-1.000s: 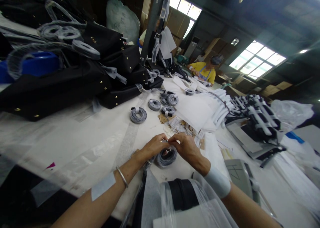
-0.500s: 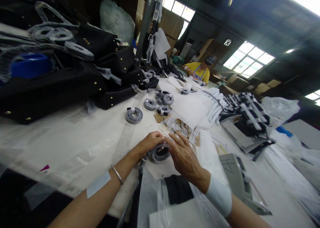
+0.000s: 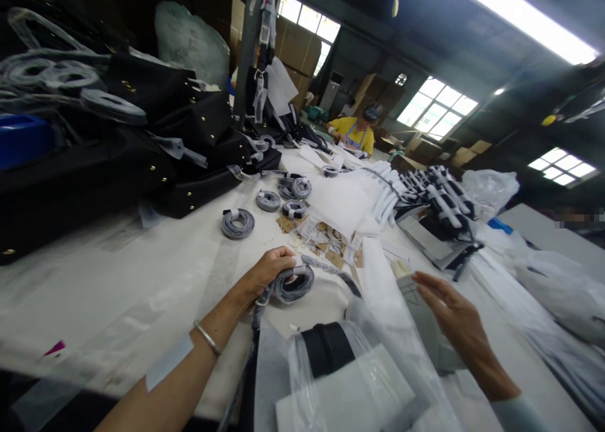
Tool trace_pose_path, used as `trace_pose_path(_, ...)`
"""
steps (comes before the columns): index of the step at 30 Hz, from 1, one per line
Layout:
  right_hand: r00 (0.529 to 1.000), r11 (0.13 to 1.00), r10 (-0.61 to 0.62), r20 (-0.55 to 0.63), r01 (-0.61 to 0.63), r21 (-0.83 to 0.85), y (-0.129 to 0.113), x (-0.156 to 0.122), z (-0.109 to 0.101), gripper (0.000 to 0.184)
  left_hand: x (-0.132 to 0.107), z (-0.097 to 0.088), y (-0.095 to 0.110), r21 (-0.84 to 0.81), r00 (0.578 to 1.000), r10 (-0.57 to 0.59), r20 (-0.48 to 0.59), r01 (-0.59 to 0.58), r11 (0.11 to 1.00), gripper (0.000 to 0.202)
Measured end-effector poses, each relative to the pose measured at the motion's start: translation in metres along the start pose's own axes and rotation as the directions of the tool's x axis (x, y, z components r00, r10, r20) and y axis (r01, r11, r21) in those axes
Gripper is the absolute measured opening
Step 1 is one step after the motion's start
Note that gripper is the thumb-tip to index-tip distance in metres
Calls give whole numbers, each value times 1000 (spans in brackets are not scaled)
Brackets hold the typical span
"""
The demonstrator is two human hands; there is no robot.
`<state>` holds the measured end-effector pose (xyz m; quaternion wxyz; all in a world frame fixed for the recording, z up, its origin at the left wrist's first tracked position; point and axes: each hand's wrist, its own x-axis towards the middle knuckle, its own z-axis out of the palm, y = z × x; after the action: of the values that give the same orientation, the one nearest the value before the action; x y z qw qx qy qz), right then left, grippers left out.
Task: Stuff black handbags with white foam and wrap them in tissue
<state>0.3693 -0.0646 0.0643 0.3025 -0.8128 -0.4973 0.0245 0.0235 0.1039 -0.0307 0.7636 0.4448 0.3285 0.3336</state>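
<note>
My left hand (image 3: 265, 271) is closed on a coiled grey strap (image 3: 293, 283) wrapped in clear film, holding it just above the white table (image 3: 142, 274). My right hand (image 3: 451, 312) hovers open to the right, fingers stretched out over a grey-white flat piece (image 3: 416, 299), holding nothing. Below the hands lies a black bag in clear plastic (image 3: 331, 356) at the table's near edge. A small heap of paper tags (image 3: 326, 236) sits just beyond the coil.
Several more coiled straps (image 3: 237, 222) lie further out on the table. Black handbags (image 3: 179, 142) are piled at the left. White folded sheets (image 3: 373, 192) and black-and-white bundles (image 3: 444, 198) lie at the right. A person in a yellow top (image 3: 353, 132) works at the far end.
My right hand has let go of the coil and swung away to the right, opening. My left hand keeps hold of the coil. The view has shifted to the right.
</note>
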Motion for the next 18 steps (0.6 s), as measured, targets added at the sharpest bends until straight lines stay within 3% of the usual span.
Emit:
trace_pose_path(4, 952, 947, 279, -128, -295, -126, 82, -7, -51, 54, 0, 0, 3, 23, 1000, -21, 20, 21, 1000, 34)
trace_pose_path(7, 885, 885, 465, -2, -465, -39, 118, -26, -73, 51, 1, -1, 4, 41, 999, -35, 41, 34, 999, 36)
trace_pose_path(10, 807, 812, 517, 286, -568, 132, 133, -45, -74, 51, 3, -3, 4, 62, 997, -73, 25, 71, 995, 40)
trace_pose_path(12, 767, 753, 494, 410, -613, 239, 136, -52, -69, 52, 3, -3, 4, 61, 996, -89, 14, 88, 994, 40)
trace_pose_path(15, 774, 715, 493, 397, -620, 322, 139, -54, -65, 53, 3, -2, 3, 45, 994, -109, -29, 110, 993, 38)
trace_pose_path(18, 800, 737, 494, 340, -593, 324, 138, -47, -63, 50, 4, -2, 3, 69, 991, -121, -52, 124, 990, 36)
